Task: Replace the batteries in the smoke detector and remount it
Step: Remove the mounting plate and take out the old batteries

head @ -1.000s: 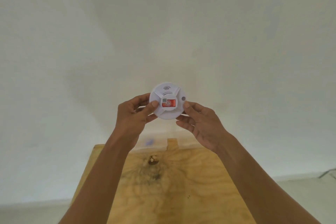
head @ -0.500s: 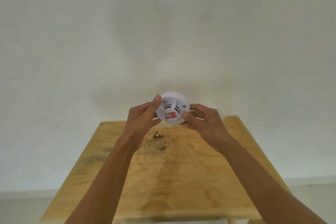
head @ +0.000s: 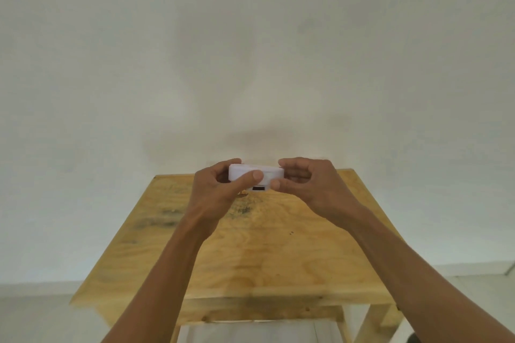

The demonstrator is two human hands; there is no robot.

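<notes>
Head view: the round white plastic smoke detector (head: pixel 255 174) is held edge-on above the far edge of the pale plywood table (head: pixel 250 245), gripped by the left hand (head: pixel 220 189) and right hand (head: pixel 303 184), all fingers curled round it. Judging by this, battery swapping and remounting remain.

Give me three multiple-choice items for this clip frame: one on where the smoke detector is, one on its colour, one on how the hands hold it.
1. Where is the smoke detector?
A. lying on the table
B. held in the air above the wooden table
C. fixed to the wall

2. What colour is its housing?
A. white
B. black
C. red

3. How is it held?
A. left hand only
B. right hand only
C. by both the left hand and the right hand

Answers:
1 B, since it sits between the hands, off the tabletop.
2 A, since its visible rim is white.
3 C, since fingers of each hand curl round one side.
</notes>
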